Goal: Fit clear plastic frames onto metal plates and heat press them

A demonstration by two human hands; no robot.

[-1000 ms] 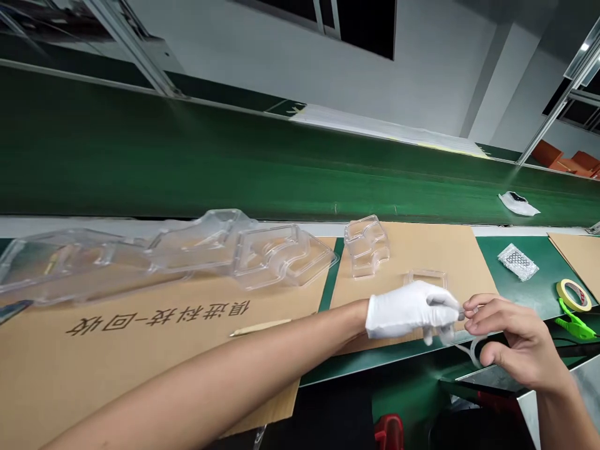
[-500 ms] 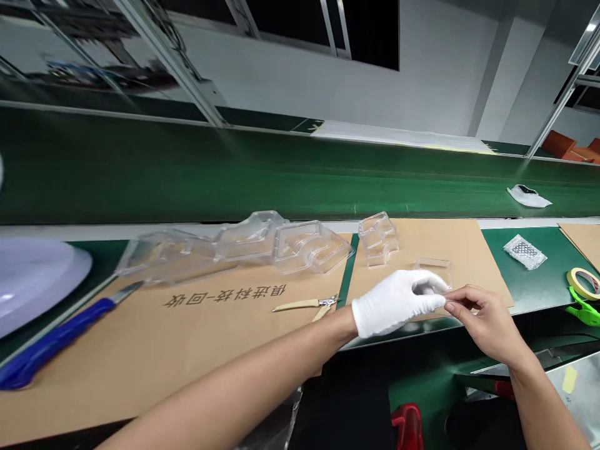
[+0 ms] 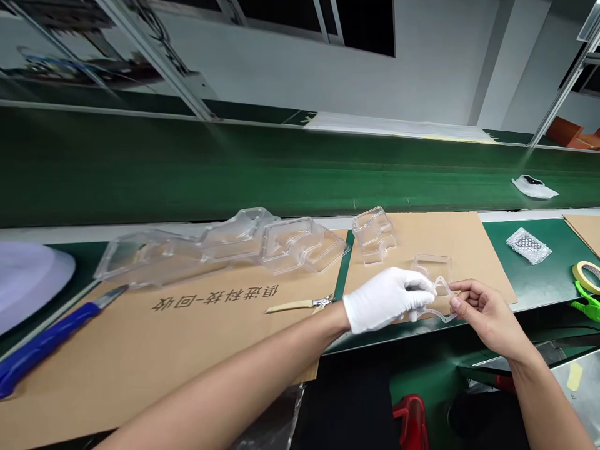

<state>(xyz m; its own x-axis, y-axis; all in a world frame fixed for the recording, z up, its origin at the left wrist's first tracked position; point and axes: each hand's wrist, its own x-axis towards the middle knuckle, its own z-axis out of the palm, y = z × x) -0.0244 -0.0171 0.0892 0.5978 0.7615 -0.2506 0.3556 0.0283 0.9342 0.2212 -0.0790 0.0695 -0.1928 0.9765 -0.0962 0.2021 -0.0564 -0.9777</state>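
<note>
My left hand (image 3: 387,300), in a white glove, and my bare right hand (image 3: 487,319) pinch a thin clear plastic offcut (image 3: 443,300) between them above a cardboard sheet (image 3: 450,240). The offcut is a narrow, bent, frame-like strip. Just behind the fingers lies a small clear rectangular frame (image 3: 432,267). A clear moulded blister tray (image 3: 374,236) stands close beyond it. Further left, several larger clear trays (image 3: 302,247) lie overlapping. A small knife with a pale handle (image 3: 295,306) lies near my left wrist.
A blue utility knife (image 3: 47,347) lies at the left on cardboard printed with Chinese characters. At the right are a bubble-wrap bag (image 3: 528,245), a yellow tape roll (image 3: 585,275) and green-handled scissors (image 3: 588,305). A green conveyor belt (image 3: 281,175) runs behind.
The view has swung left, bringing the blue knife in. The clear strip now shows spread between my hands, which have drawn slightly left and apart from the right-hand tape roll.
</note>
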